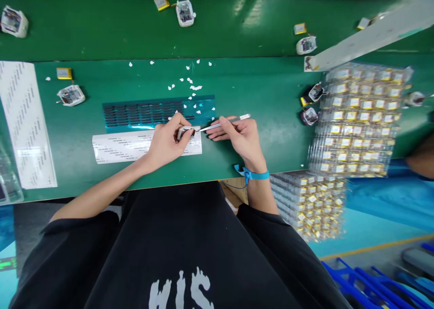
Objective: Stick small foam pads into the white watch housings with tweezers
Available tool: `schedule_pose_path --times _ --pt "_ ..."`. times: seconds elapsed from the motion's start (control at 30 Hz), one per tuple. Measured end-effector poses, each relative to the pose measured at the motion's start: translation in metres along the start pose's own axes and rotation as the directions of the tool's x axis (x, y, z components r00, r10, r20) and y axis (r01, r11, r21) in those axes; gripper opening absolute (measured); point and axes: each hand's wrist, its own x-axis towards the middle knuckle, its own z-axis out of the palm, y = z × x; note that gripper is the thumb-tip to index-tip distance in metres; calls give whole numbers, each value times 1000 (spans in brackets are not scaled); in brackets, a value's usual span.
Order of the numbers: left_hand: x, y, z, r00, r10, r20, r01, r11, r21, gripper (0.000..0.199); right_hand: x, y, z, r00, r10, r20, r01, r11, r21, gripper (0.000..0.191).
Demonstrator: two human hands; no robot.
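Note:
My left hand (167,139) grips a small white device housing (185,132) with dark parts inside, over the right part of a white printed strip (122,146). Between the fingers of my right hand (239,135) is a thin metal tweezer-like tool (225,123), its tip pointing left at the housing's right side. Whether the tip touches the housing is too small to tell. Behind my left hand lies a blue film sheet (142,112) with rows of dark strips. Small white round stickers (190,81) are scattered beyond it.
Open housings with yellow batteries lie at the left (71,95), back (185,13) and right (309,116). Stacked clear trays (359,119) stand at the right, below a slanted white bar (373,29). A large printed sheet (29,124) lies at far left. Another person's arm (422,157) shows at far right.

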Motion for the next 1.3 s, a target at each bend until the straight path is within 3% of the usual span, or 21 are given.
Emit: schedule_pose_path --times 0.17,0.27,0.37,0.5,0.63,0.87,1.3 --pt "0 0 0 1000 -1 -17 0 1000 -24 12 0 1 -6 999 -28 40 27 999 25 49" --pt "1 0 0 997 -77 13 78 993 -88 12 3 3 -14 998 -31 51 26 995 98 47" --pt "2 4 -3 981 -174 87 190 952 -240 8 6 5 -16 997 -72 -39 77 986 151 47" --pt "4 16 -12 958 -199 206 272 859 -433 26 2 -4 -1 976 -171 -134 187 975 120 48" --pt "3 25 -20 947 -142 288 276 820 -502 41 -8 -17 19 973 -219 -71 225 970 91 48" --pt "2 24 -23 964 -115 242 231 812 -537 44 -7 -20 36 958 -255 -133 269 957 104 50" --pt "0 26 -23 959 -146 242 258 800 -542 46 -8 -17 39 949 -282 -139 295 952 85 48"
